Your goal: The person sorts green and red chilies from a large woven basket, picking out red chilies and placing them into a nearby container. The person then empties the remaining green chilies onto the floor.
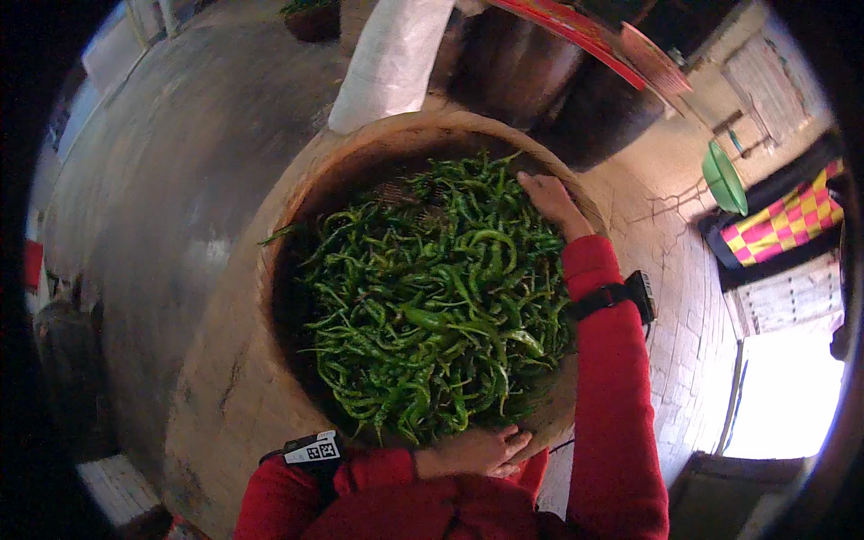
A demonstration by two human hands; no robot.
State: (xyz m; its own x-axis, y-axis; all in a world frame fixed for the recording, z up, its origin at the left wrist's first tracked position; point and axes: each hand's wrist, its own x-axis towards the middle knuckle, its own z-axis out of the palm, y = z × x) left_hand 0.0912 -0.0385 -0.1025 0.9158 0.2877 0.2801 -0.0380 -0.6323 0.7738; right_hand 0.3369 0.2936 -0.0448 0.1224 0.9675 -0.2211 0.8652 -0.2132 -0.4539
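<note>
A large round woven basket (280,196) lies before me, with a heap of long green chili peppers (432,304) inside. One pepper lies across its left rim. My right hand (550,199) reaches into the upper right of the basket, at the edge of the heap beside the inner wall; whether its fingers hold anything cannot be told. Across the near side of the basket lies my left hand (479,452), its fingers spread a little over the near rim. Both of my wrists carry strapped devices over red sleeves.
A white sack (391,67) stands against the basket's far rim. Dark large vessels (587,101) are behind it, under a red-edged surface (574,37). At the right are a green plastic basin (724,177), a checkered cloth (783,223) and a bright doorway (786,391).
</note>
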